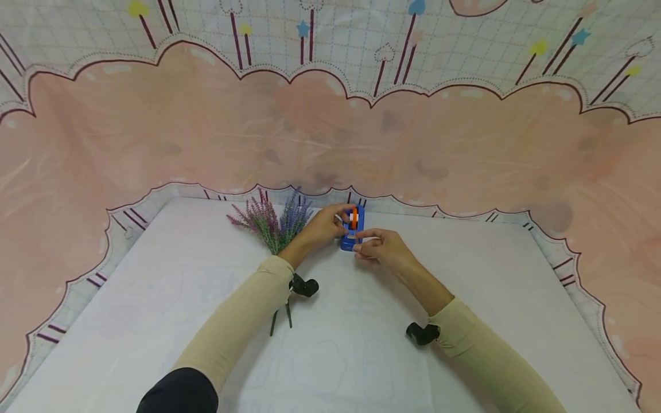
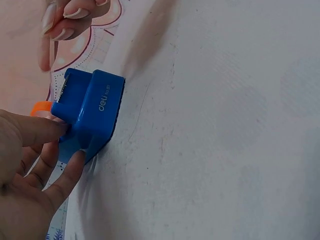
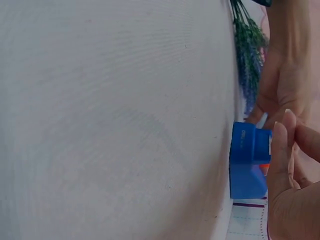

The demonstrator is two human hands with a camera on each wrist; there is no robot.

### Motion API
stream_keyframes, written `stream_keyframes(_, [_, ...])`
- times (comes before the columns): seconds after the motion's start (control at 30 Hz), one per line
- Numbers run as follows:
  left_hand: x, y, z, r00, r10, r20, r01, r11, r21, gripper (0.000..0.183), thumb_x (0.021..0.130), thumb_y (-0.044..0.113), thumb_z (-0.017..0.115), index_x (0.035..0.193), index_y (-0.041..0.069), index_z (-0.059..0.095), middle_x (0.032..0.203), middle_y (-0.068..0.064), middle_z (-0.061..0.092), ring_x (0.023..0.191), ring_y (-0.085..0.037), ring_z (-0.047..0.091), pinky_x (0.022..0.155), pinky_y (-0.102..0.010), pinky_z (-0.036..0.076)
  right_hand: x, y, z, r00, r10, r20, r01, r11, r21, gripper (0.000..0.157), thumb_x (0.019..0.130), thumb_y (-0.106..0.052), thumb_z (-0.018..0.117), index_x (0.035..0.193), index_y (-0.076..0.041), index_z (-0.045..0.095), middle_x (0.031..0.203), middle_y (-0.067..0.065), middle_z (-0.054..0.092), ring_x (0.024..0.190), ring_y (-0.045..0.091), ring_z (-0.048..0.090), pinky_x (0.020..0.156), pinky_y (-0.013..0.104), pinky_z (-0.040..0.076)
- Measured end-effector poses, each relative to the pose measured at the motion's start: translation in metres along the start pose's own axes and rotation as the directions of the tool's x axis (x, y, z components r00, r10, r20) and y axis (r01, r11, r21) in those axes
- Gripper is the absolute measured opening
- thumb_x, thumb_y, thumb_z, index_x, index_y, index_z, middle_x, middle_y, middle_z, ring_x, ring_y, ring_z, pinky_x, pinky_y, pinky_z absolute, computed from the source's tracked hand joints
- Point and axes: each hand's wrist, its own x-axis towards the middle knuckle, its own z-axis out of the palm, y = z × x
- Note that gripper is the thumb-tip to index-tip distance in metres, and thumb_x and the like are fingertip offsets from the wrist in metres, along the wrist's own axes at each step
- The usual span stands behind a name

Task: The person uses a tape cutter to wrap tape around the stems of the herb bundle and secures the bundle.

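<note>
A blue tape dispenser point(image 1: 347, 242) with an orange roll core point(image 1: 353, 218) stands near the far edge of the white table. My left hand point(image 1: 326, 223) holds it at the roll end; in the left wrist view, thumb and fingers grip the blue body point(image 2: 100, 105) from either side. Close to the toothed cutter end is my right hand point(image 1: 384, 249), its thumb and fingertips near one another. Whether clear tape lies between those fingertips is too faint to tell. In the right wrist view, the right fingers point(image 3: 282, 150) partly cover the dispenser's top.
Artificial lavender sprigs point(image 1: 268, 223), purple and pink, lie on the white table point(image 1: 361, 355) beside the left forearm, their stems partly hidden beneath it. Behind the table hangs a peach and white patterned cloth point(image 1: 330, 137). Dark wrist cameras point(image 1: 422, 334) sit at both cuffs.
</note>
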Motion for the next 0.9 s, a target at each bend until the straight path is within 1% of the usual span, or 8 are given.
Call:
stream_keyframes(0.07, [0.0004,-0.0005,0.0006,1.000,0.004,-0.005,-0.004,1.000,-0.002,0.071,0.089,-0.016,0.061,0.152,0.014,0.048,0.110,-0.010,0.057,0.078,-0.019,0.054,0.061,-0.027,0.041,0.0001,0.0011,-0.0004,1.000,0.003,0.002,-0.003,1.000,0.003,0.042,0.096,-0.006,0.069,0.136,0.001,0.059,0.105,0.018,0.075,0.085,0.018,0.075,0.084,0.035,0.060])
stream_keyframes(0.13, [0.0010,-0.0009,0.0011,1.000,0.011,-0.011,-0.011,1.000,-0.002,0.071,0.089,-0.016,0.062,0.152,0.014,0.048,0.110,-0.010,0.056,0.079,-0.019,0.055,0.061,-0.027,0.042,0.0003,0.0018,-0.0005,1.000,0.009,0.000,-0.009,1.000,0.005,0.042,0.096,-0.006,0.069,0.136,0.000,0.059,0.103,0.017,0.075,0.085,0.019,0.075,0.084,0.035,0.060])
stream_keyframes(0.3, [0.0030,-0.0024,0.0023,0.999,0.017,-0.029,-0.017,1.000,0.003,0.070,0.089,-0.015,0.066,0.151,0.013,0.050,0.110,-0.010,0.056,0.082,-0.019,0.056,0.063,-0.026,0.045,-0.0008,0.0017,0.0009,1.000,0.017,-0.004,-0.017,1.000,0.000,0.044,0.096,-0.007,0.070,0.137,-0.004,0.058,0.106,0.020,0.074,0.088,0.022,0.076,0.086,0.037,0.059])
stream_keyframes(0.43, [0.0034,-0.0027,0.0028,0.999,0.016,-0.031,-0.016,1.000,0.005,0.070,0.089,-0.014,0.066,0.151,0.014,0.050,0.111,-0.010,0.055,0.083,-0.020,0.056,0.063,-0.026,0.045,-0.0012,0.0018,0.0025,1.000,0.025,-0.015,-0.025,1.000,0.007,0.051,0.095,-0.009,0.071,0.143,-0.006,0.053,0.106,0.022,0.074,0.089,0.024,0.076,0.086,0.038,0.059])
stream_keyframes(0.57, [0.0036,-0.0030,0.0027,0.999,0.016,-0.031,-0.015,1.000,0.009,0.070,0.089,-0.013,0.068,0.151,0.015,0.050,0.112,-0.011,0.054,0.084,-0.021,0.056,0.064,-0.026,0.046,-0.0020,0.0013,0.0050,0.999,0.043,-0.020,-0.042,0.998,0.037,0.055,0.095,-0.008,0.071,0.145,-0.001,0.048,0.101,0.017,0.075,0.083,0.019,0.076,0.084,0.035,0.060])
stream_keyframes(0.67, [0.0039,-0.0029,0.0027,0.999,0.013,-0.032,-0.013,1.000,0.013,0.070,0.089,-0.012,0.069,0.151,0.016,0.050,0.112,-0.010,0.054,0.085,-0.021,0.056,0.064,-0.026,0.046,-0.0035,0.0015,0.0067,0.999,0.053,-0.009,-0.052,0.997,0.051,0.050,0.096,-0.007,0.070,0.141,0.005,0.051,0.106,0.019,0.075,0.080,0.014,0.075,0.084,0.033,0.059])
stream_keyframes(0.77, [0.0035,-0.0027,0.0025,0.999,0.012,-0.034,-0.011,1.000,0.022,0.070,0.089,-0.011,0.070,0.151,0.017,0.050,0.112,-0.009,0.054,0.085,-0.021,0.057,0.064,-0.026,0.046,-0.0045,0.0034,0.0077,0.999,0.045,0.011,-0.046,0.998,0.046,0.042,0.097,-0.005,0.068,0.135,0.008,0.056,0.110,0.021,0.074,0.079,0.012,0.074,0.084,0.032,0.059])
stream_keyframes(0.9, [0.0029,-0.0026,0.0022,0.999,0.018,-0.035,-0.016,0.999,0.035,0.070,0.089,-0.011,0.070,0.151,0.015,0.050,0.111,-0.009,0.054,0.086,-0.021,0.057,0.065,-0.026,0.047,-0.0061,0.0063,0.0094,0.998,0.046,0.032,-0.048,0.998,0.045,0.036,0.098,-0.004,0.066,0.131,0.010,0.061,0.111,0.019,0.074,0.081,0.012,0.074,0.084,0.031,0.059])
